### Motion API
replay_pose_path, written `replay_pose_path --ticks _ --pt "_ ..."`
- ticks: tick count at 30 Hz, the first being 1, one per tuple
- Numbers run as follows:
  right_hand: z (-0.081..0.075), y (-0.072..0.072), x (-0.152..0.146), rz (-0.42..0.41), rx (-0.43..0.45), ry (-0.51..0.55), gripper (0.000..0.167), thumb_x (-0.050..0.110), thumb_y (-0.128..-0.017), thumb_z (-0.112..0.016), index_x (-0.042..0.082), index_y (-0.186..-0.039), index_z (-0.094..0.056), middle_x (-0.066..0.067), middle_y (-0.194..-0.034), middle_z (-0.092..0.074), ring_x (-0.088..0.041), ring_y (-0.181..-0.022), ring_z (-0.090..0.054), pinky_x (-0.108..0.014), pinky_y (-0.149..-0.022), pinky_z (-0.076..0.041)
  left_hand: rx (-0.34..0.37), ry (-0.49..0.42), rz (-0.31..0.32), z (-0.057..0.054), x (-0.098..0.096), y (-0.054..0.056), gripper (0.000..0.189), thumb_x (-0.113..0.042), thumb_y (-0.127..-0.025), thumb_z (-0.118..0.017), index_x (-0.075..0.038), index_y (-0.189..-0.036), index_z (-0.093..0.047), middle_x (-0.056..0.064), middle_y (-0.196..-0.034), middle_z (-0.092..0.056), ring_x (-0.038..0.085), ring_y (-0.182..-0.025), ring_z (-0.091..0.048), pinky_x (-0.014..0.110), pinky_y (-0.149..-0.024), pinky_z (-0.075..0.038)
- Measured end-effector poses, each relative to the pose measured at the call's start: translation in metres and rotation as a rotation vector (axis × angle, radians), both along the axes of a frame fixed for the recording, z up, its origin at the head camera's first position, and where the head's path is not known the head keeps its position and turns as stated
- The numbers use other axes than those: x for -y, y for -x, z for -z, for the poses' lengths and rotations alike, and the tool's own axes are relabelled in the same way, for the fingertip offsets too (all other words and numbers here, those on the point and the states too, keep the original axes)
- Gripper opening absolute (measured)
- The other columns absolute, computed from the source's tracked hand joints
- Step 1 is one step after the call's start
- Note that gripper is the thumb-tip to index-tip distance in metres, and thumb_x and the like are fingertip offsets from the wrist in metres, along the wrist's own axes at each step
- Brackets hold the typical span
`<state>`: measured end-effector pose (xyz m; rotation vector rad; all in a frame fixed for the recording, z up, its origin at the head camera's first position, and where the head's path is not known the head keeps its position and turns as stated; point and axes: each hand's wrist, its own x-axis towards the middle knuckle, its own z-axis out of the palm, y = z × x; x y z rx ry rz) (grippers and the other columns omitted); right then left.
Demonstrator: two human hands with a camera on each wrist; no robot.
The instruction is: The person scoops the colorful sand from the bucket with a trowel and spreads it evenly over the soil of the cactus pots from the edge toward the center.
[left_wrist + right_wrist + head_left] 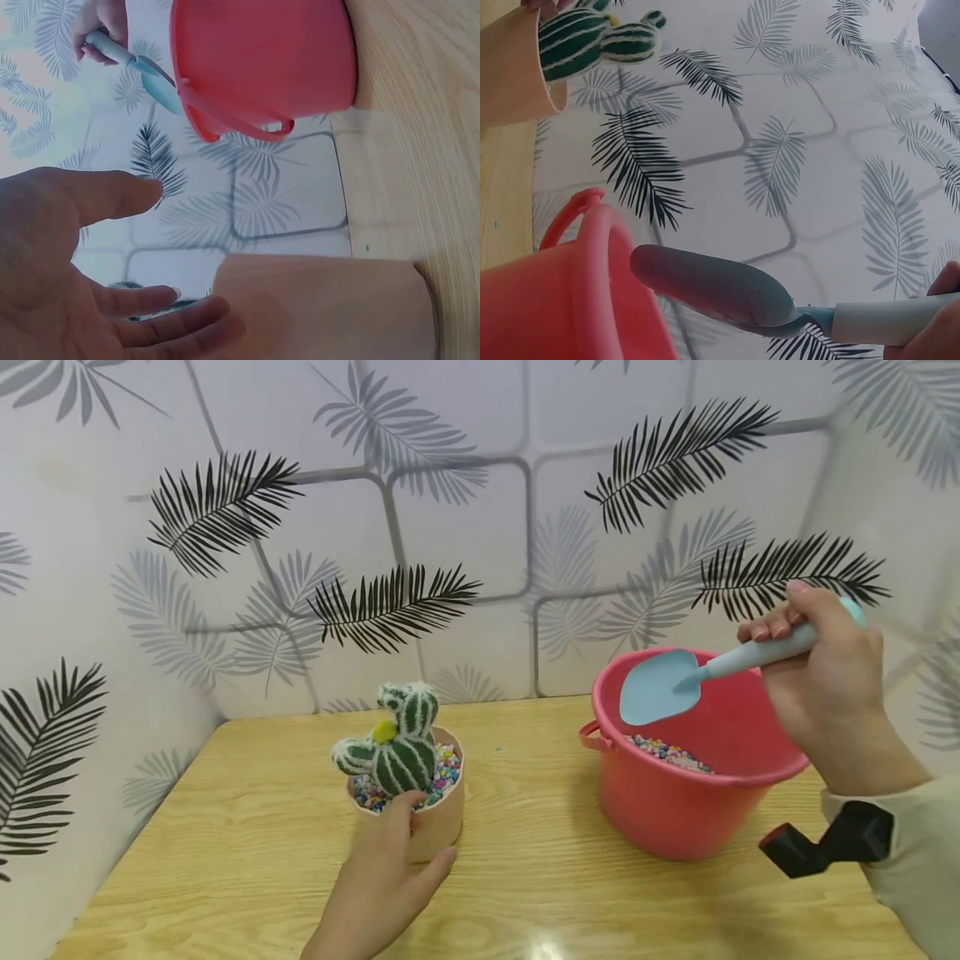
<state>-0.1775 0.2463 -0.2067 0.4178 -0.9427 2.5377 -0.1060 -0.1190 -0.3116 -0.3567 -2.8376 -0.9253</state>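
Note:
My right hand (836,672) grips the pale handle of a light blue trowel (660,687), held above the pink bucket (675,810). No beads show on its blade in the head view. Small multicoloured beads (671,753) lie inside the bucket. To the left stands a light peach pot (438,827) with a knitted green cactus (405,764) upright among colourful beads. My left hand (386,868) rests against the pot's near side, fingers nearly straight and thumb apart, as the left wrist view also shows. Some of its fingers are hidden in the head view.
The pot and bucket stand apart on a light wooden table (525,877), near its back edge. Behind it rises a wall (465,543) with a leaf pattern. A black wrist camera (828,843) is strapped at my right sleeve. One tiny blue bead (498,748) lies between the containers.

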Motion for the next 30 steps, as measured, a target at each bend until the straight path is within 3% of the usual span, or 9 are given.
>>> replay_pose_path --ticks 3,10,15,17,20,23,30 --pt "0.002 0.002 -0.007 0.017 0.009 0.006 0.032 0.000 -0.097 -0.047 -0.006 -0.066 -0.050 -0.014 -0.057 -0.051 -0.023 -0.055 -0.048 -0.035 -0.065 -0.049 -0.023 -0.006 0.015 -0.003 -0.006 0.003 0.053 -0.031 -0.086 -0.070 -0.001 -0.125 -0.048 0.008 -0.107 -0.059 0.022 -0.093 -0.062 0.038 -0.073 -0.052" --pt "0.009 0.004 -0.022 0.024 0.037 0.070 0.033 -0.003 -0.097 -0.044 -0.007 -0.064 -0.048 -0.015 -0.056 -0.047 -0.023 -0.053 -0.044 -0.035 -0.061 -0.047 -0.003 -0.032 0.067 -0.002 -0.021 0.010 0.056 -0.032 -0.087 -0.067 -0.002 -0.129 -0.045 0.013 -0.114 -0.059 0.027 -0.093 -0.063 0.042 -0.076 -0.052" --pt "0.011 0.008 -0.029 0.027 0.049 0.076 0.034 -0.005 -0.096 -0.045 -0.008 -0.062 -0.049 -0.015 -0.054 -0.048 -0.024 -0.051 -0.044 -0.035 -0.058 -0.046 -0.013 -0.041 0.101 -0.001 -0.032 0.020 0.054 -0.034 -0.089 -0.064 -0.001 -0.129 -0.046 0.013 -0.119 -0.058 0.026 -0.101 -0.062 0.040 -0.079 -0.052" --pt "0.013 0.010 -0.032 0.044 0.069 0.054 0.033 -0.005 -0.095 -0.047 -0.008 -0.062 -0.050 -0.015 -0.054 -0.048 -0.024 -0.050 -0.045 -0.034 -0.057 -0.046 -0.003 -0.046 0.112 -0.002 -0.037 0.024 0.055 -0.033 -0.090 -0.062 0.000 -0.131 -0.044 0.016 -0.126 -0.056 0.030 -0.113 -0.058 0.044 -0.086 -0.051" --pt "0.017 0.013 -0.036 0.072 0.106 0.036 0.032 -0.005 -0.093 -0.051 -0.008 -0.062 -0.052 -0.015 -0.054 -0.050 -0.025 -0.049 -0.046 -0.033 -0.056 -0.047 0.023 -0.068 0.157 -0.003 -0.043 0.030 0.058 -0.031 -0.091 -0.061 0.004 -0.133 -0.041 0.022 -0.131 -0.051 0.034 -0.118 -0.053 0.048 -0.092 -0.047" --pt "0.021 0.016 -0.041 0.109 0.153 0.028 0.028 -0.005 -0.091 -0.056 -0.007 -0.063 -0.053 -0.015 -0.054 -0.051 -0.025 -0.049 -0.048 -0.032 -0.055 -0.049 0.046 -0.081 0.197 -0.003 -0.050 0.034 0.060 -0.029 -0.092 -0.061 0.007 -0.134 -0.038 0.026 -0.132 -0.047 0.038 -0.120 -0.050 0.051 -0.095 -0.045" --pt "0.030 0.025 -0.049 0.123 0.181 0.039 0.025 -0.008 -0.089 -0.058 -0.007 -0.065 -0.052 -0.016 -0.052 -0.053 -0.026 -0.045 -0.052 -0.032 -0.052 -0.052 0.068 -0.089 0.228 -0.004 -0.067 0.044 0.067 -0.033 -0.093 -0.060 0.007 -0.139 -0.033 0.026 -0.133 -0.045 0.037 -0.120 -0.049 0.049 -0.097 -0.044"
